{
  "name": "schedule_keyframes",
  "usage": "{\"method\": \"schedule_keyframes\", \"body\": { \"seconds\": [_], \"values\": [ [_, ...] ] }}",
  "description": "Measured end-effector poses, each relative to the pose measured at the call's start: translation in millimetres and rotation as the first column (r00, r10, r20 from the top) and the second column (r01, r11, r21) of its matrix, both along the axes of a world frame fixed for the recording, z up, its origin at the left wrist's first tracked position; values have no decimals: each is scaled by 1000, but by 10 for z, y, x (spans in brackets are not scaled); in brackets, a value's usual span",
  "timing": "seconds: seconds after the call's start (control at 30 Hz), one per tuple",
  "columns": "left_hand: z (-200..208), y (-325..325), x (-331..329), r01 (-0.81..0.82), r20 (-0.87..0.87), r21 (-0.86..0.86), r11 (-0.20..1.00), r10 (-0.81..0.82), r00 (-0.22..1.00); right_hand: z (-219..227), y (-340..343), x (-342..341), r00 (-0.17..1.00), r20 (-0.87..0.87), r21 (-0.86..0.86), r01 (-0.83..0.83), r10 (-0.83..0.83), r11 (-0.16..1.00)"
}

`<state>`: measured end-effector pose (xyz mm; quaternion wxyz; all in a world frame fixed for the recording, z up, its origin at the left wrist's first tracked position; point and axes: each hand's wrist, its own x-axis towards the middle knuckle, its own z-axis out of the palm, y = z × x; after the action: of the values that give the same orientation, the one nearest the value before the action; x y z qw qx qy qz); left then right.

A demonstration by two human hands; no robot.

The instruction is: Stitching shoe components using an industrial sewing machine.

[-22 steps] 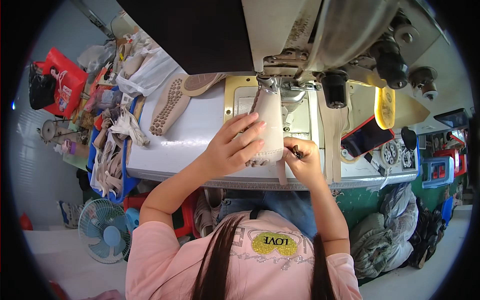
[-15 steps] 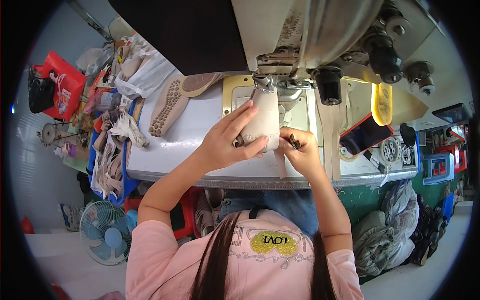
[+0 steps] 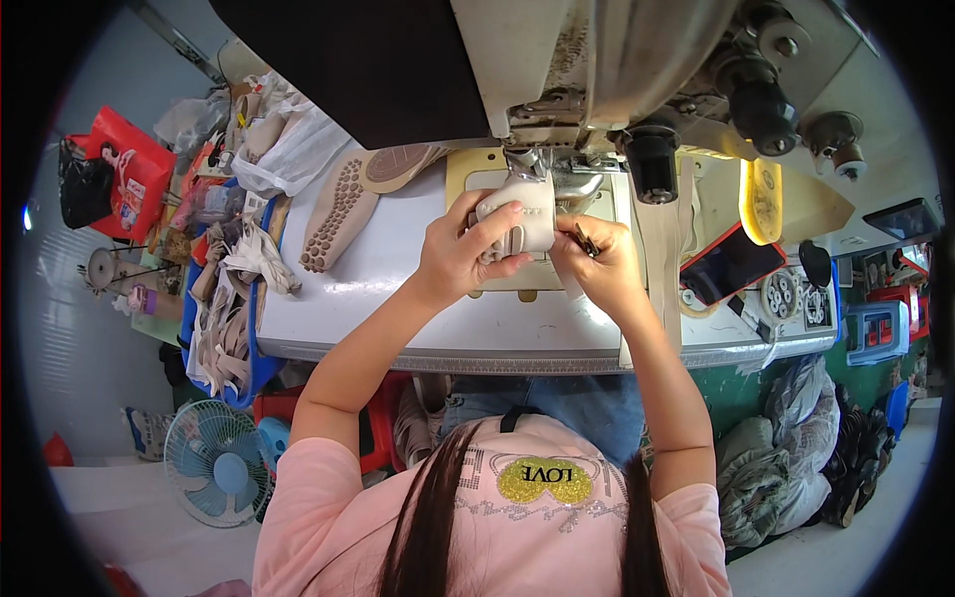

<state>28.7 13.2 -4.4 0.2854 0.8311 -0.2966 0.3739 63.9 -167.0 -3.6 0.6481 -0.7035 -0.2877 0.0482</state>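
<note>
"Both hands have slid farther in, bringing the beige insole (image 3: 538, 217) closer to the sewing machine (image 3: 557, 99). How far along?"

"Left hand (image 3: 460, 247) first: fingers and thumb pinch the curled near end. The far end sits at the presser foot (image 3: 531, 165), so I'd guess much of that edge is through and the near end is left. The right hand (image 3: 604, 261) pinches a pale strip (image 3: 570, 279), a small dark tool (image 3: 586, 241) tucked in it; the strip's tail hangs loose."

"And around them?"

"Far left, a blue bin (image 3: 264, 374) of fabric scraps (image 3: 221, 333). Then a studded insole (image 3: 333, 224) on the table (image 3: 343, 310), apart from the hands. Right of the machine, a phone (image 3: 731, 267) and a yellow plate (image 3: 762, 204)."

"Anything in the way?"

"Nothing blocking the hands, but I can't make out the needle."
</note>
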Motion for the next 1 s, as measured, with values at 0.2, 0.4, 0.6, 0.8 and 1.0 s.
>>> {"method": "schedule_keyframes", "body": {
  "seconds": [0.2, 0.4, 0.6, 0.8, 1.0],
  "values": [
    [85, -99, -47, 8, -229, -268, 963, -71, 971, 15, -14, 26, 996, 86, -21, -4, 5, 1000],
    [210, -207, -86, -113, -502, -476, 872, -164, 849, -34, -40, 89, 989, 146, -15, -38, 40, 999],
    [360, -265, -40, -245, -663, -493, 835, -179, 727, -60, -85, 100, 987, 143, -43, -67, 72, 997],
    [561, -264, 39, -409, -744, -644, 647, -405, 532, -28, -75, 78, 988, 118, -44, -92, 97, 995],
    [611, -307, 59, -475, -783, -600, 644, -354, 511, -66, -61, 42, 991, 88, 20, -100, 98, 995]
  ]
}}
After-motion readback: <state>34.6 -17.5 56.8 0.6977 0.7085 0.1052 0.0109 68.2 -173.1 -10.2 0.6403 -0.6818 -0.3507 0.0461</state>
